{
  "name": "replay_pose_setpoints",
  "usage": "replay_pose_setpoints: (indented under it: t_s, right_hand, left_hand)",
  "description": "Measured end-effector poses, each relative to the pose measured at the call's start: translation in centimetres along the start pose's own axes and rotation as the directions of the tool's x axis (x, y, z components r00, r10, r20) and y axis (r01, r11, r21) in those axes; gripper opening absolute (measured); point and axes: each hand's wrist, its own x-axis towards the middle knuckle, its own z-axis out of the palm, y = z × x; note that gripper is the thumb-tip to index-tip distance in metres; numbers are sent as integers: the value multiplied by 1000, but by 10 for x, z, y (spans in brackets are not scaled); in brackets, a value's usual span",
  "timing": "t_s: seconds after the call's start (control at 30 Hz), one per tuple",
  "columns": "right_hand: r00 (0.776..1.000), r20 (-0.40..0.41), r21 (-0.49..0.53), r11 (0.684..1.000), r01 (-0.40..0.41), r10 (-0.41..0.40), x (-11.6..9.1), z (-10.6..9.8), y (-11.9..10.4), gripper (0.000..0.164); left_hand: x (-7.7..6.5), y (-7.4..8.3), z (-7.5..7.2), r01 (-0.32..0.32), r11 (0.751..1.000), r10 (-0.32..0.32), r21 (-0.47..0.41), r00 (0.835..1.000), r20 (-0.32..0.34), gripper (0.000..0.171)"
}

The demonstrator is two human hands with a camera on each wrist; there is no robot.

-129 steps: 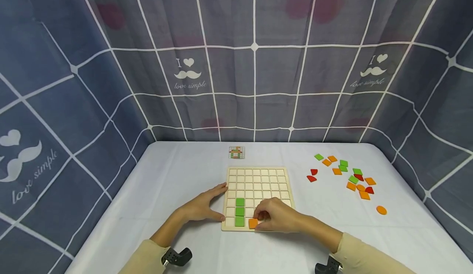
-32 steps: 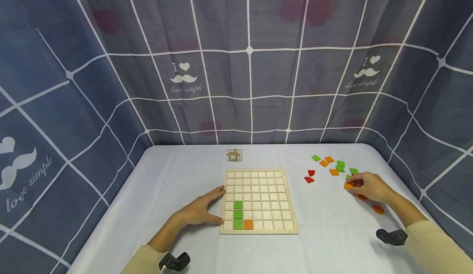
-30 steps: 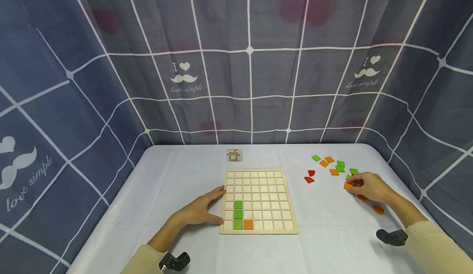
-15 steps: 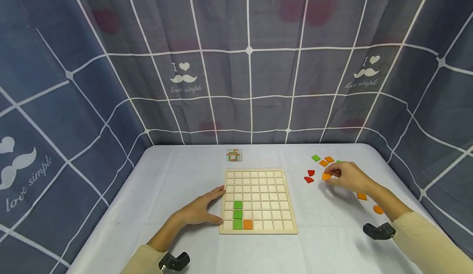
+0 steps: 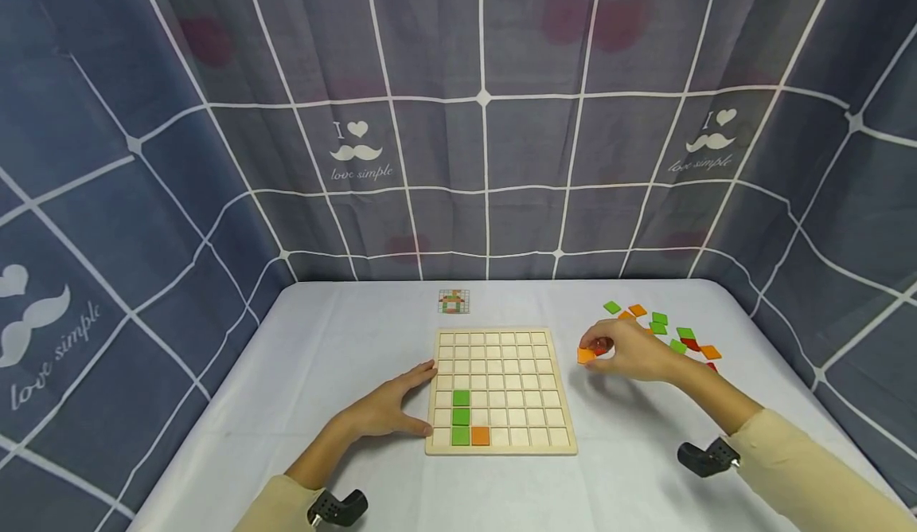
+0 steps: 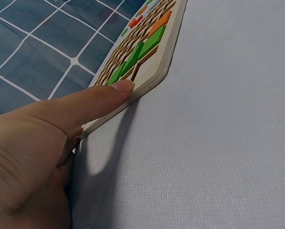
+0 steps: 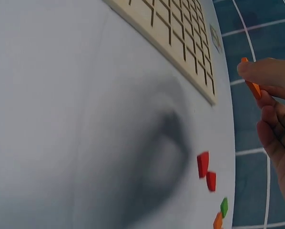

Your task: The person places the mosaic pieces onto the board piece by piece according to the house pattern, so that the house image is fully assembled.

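Observation:
A wooden grid board (image 5: 516,369) lies on the white table. In its lower left, several cells are filled: green square tiles (image 5: 461,416) stand in one column, with an orange square tile (image 5: 480,436) beside the lowest. My left hand (image 5: 383,408) rests at the board's left edge, thumb and fingers spread; the left wrist view shows the thumb (image 6: 99,100) touching the rim. Between thumb and fingers, my right hand (image 5: 634,349) pinches another orange tile (image 5: 585,355), held above the table to the right of the board. The right wrist view shows this orange tile (image 7: 251,81) edge-on.
Loose green, orange and red pieces lie to the right, among them a green tile (image 5: 685,333) and an orange one (image 5: 711,352); my right hand and forearm hide some. A small patterned card (image 5: 454,301) lies behind the board. A checked curtain (image 5: 487,142) surrounds the table.
My right hand set an orange tile on the board earlier, then took another from the loose pieces. It has since carried that tile left towards the board. The left hand stays put.

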Motion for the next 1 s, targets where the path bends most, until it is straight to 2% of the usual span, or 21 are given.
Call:
replay_pose_setpoints:
  t_s: [0.4, 0.67, 1.0]
  right_hand:
    - [988, 66, 14, 991, 137, -137, 14, 25, -37, 20]
    - [975, 136, 85, 983, 163, -174, 18, 47, -60, 18]
    - [952, 196, 169, 964, 205, -237, 21, 86, -75, 23]
  left_hand:
    - [0, 0, 0, 6, 1000, -6, 11, 1000, 3, 100]
    - [0, -1, 0, 15, 1000, -15, 18, 1000, 2, 100]
    - [2, 0, -2, 16, 1000, -16, 20, 1000, 4, 101]
